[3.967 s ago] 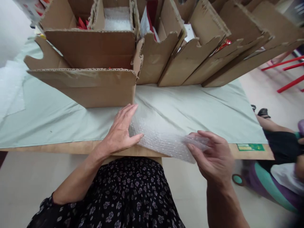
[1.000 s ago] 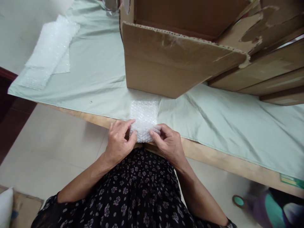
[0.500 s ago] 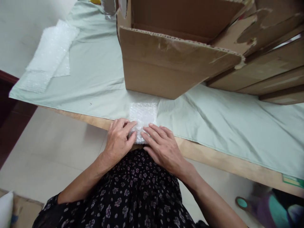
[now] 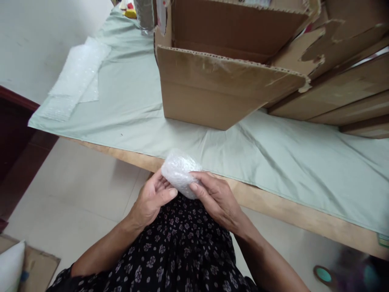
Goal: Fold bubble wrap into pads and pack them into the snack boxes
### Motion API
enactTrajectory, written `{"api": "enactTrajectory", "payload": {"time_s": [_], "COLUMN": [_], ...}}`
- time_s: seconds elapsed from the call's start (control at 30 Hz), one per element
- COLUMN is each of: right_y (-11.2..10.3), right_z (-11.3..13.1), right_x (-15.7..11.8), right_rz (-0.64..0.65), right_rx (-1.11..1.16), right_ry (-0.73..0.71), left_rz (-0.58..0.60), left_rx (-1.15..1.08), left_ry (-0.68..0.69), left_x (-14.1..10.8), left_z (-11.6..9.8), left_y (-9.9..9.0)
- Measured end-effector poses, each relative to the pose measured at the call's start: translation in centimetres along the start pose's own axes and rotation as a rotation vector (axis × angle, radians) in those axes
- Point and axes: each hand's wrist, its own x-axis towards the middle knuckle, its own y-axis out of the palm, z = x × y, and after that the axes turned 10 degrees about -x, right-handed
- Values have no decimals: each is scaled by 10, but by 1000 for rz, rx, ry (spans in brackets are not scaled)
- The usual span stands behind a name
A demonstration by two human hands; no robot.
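Observation:
A small folded piece of bubble wrap [image 4: 181, 167] is raised at the front edge of the table, tilted, right above my lap. My right hand [image 4: 214, 195] pinches its right side, thumb on the near face. My left hand [image 4: 154, 198] cradles the left edge with its fingers curled partly behind the wrap, palm turned up and thumb along the lower edge. Whether anything lies inside the folded wrap, I cannot tell.
A tall cardboard box [image 4: 194, 93] with its top flaps up stands on the green cloth [image 4: 130, 117] just beyond my hands. More cardboard boxes [image 4: 340, 89] are stacked on the right. Flat bubble wrap sheets [image 4: 74, 77] lie at the far left.
The bubble wrap has been lifted off the table edge and tilted toward me. My left hand has turned from palm down to palm up, while the right has gone from resting to pinching.

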Motion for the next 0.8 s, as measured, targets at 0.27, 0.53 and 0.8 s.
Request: {"api": "enactTrajectory", "payload": {"time_s": [0.27, 0.53, 0.8], "right_y": [-9, -49, -60], "right_z": [-17, -25, -20], "right_x": [-9, -14, -6], "right_rz": [-229, 188, 188], "right_rx": [-79, 352, -132], "right_ry": [116, 130, 141], "left_rz": [-198, 190, 250], "left_rx": [6, 445, 759], "left_ry": [10, 28, 258], "left_x": [6, 22, 43], "left_z": [17, -10, -18], "left_y": [9, 41, 42]}}
